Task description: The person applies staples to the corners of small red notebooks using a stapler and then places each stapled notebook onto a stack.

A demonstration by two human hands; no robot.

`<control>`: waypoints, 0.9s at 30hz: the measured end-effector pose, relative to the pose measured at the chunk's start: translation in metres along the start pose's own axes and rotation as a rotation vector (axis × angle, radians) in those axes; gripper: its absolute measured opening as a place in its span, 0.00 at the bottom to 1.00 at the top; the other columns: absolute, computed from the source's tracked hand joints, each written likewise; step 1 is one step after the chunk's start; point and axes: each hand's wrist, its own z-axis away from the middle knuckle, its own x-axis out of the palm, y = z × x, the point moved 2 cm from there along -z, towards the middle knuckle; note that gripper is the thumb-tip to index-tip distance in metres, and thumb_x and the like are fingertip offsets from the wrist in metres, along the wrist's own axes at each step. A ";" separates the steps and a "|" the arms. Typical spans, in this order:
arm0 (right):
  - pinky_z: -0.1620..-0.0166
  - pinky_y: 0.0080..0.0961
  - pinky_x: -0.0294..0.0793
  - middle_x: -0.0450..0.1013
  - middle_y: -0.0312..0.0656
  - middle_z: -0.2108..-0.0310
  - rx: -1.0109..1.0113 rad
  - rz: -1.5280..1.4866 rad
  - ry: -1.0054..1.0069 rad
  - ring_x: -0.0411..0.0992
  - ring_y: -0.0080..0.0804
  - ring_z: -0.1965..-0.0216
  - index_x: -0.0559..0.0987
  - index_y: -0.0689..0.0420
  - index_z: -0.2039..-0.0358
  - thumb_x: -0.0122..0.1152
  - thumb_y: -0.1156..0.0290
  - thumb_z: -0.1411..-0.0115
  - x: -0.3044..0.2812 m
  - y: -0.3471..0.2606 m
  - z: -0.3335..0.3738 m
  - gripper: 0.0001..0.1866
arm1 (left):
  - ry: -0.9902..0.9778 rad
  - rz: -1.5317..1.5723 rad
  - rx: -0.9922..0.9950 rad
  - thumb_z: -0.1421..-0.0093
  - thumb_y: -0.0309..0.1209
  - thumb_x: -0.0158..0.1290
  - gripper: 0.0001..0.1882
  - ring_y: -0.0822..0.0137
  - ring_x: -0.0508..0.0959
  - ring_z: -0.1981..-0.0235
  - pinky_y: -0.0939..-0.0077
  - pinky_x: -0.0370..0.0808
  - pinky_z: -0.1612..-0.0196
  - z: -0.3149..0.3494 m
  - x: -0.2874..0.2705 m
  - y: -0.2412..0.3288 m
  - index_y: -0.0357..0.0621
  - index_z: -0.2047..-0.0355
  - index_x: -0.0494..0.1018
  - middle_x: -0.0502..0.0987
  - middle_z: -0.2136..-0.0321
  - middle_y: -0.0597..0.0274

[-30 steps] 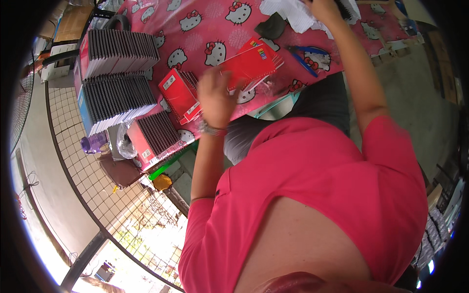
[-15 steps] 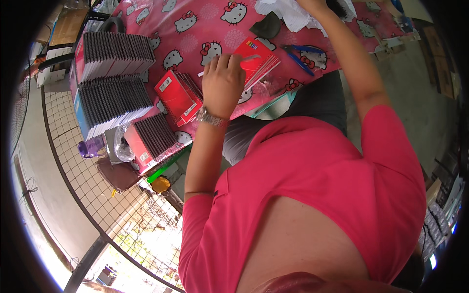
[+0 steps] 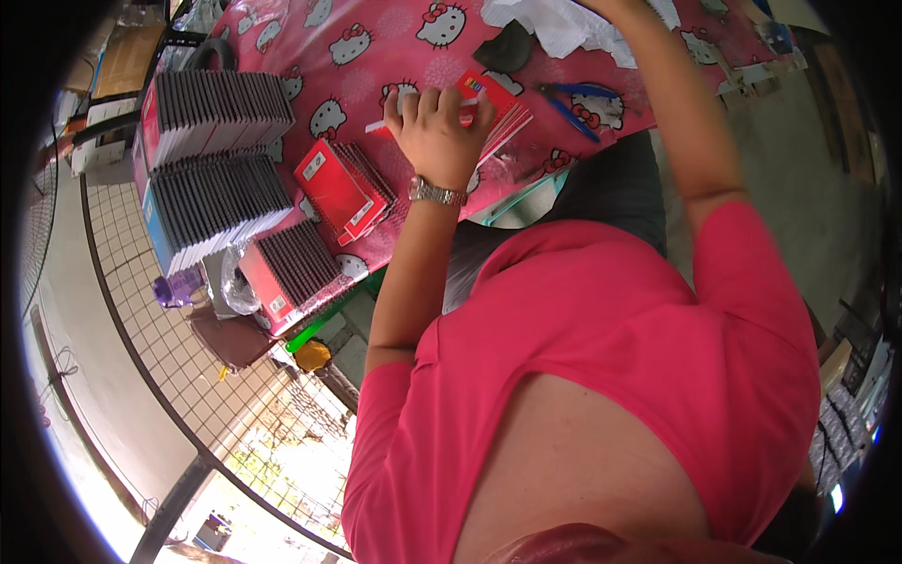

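Note:
My left hand (image 3: pixel 442 136), with a metal watch on the wrist, is over the near part of the table. Its fingers curl over a thin white-and-red thing (image 3: pixel 377 126) that shows at both sides of the hand; most of it is hidden. Just beyond and to the right lies a small stack of red spiral notebooks (image 3: pixel 507 127). More red spiral notebooks (image 3: pixel 338 183) lie to the left of the wrist. At the top edge, my right hand (image 3: pixel 606 6) is largely cut off beside crumpled white paper (image 3: pixel 564 28); its fingers do not show.
Tall rows of spiral notebooks (image 3: pixel 221 197) stand on the left, with a shorter row (image 3: pixel 291 268) nearer me. Blue-handled pliers (image 3: pixel 573 108) and a dark grey scrap (image 3: pixel 505 49) lie on the pink patterned tablecloth (image 3: pixel 395 56). A wire mesh panel (image 3: pixel 155 348) borders the left side.
My left hand has shifted a little right and turned, showing its bent fingers and more of the thin thing. My right arm has moved slightly, the hand farther out of the picture.

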 end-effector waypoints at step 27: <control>0.56 0.33 0.73 0.75 0.34 0.64 -0.410 -0.440 -0.036 0.72 0.34 0.60 0.83 0.51 0.61 0.64 0.78 0.45 0.017 -0.126 0.131 0.11 | -0.188 0.114 0.084 0.49 0.48 0.63 0.17 0.62 0.75 0.68 0.61 0.65 0.55 0.013 -0.020 -0.007 0.51 0.73 0.72 0.75 0.74 0.69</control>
